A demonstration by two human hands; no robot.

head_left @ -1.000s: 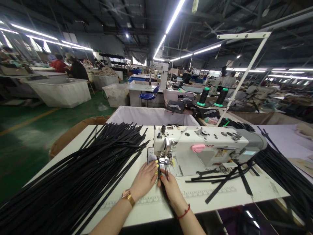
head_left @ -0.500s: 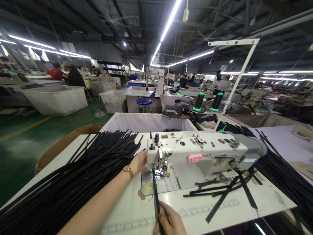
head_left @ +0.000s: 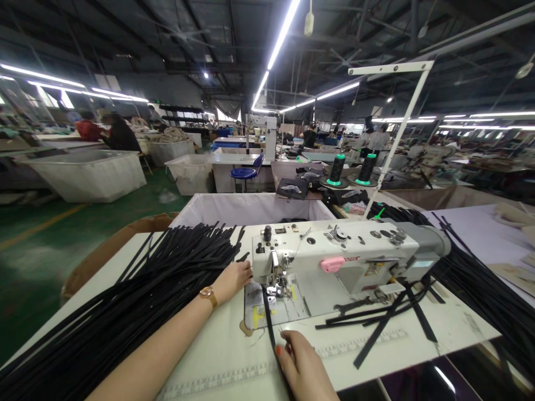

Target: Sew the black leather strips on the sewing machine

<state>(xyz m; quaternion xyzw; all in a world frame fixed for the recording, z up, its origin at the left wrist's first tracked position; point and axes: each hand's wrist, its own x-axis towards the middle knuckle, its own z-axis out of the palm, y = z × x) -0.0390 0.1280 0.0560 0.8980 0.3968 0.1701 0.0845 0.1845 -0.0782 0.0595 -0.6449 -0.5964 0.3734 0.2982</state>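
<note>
A white sewing machine stands before me. One narrow black strap runs from under its presser foot toward me. My right hand is closed at the near part of this strap, thumb against it and index finger bent; the lower fingers are hidden. My left hand, with a watch on the wrist, is beside the left end of the machine head. Its fingers are curled together, their tips partly behind the head, and what they hold is hidden. A large heap of black straps lies left of my left arm.
Loose strap pieces and a wrench lie right of the needle area. A ruler strip runs along the table's front. Behind stand a pale bin and two thread cones. More straps hang at the right.
My right hand has turned and now lies more to the right of the strap, its index finger raised. The left fingers have curled in at the machine head. The view has shifted slightly.
</note>
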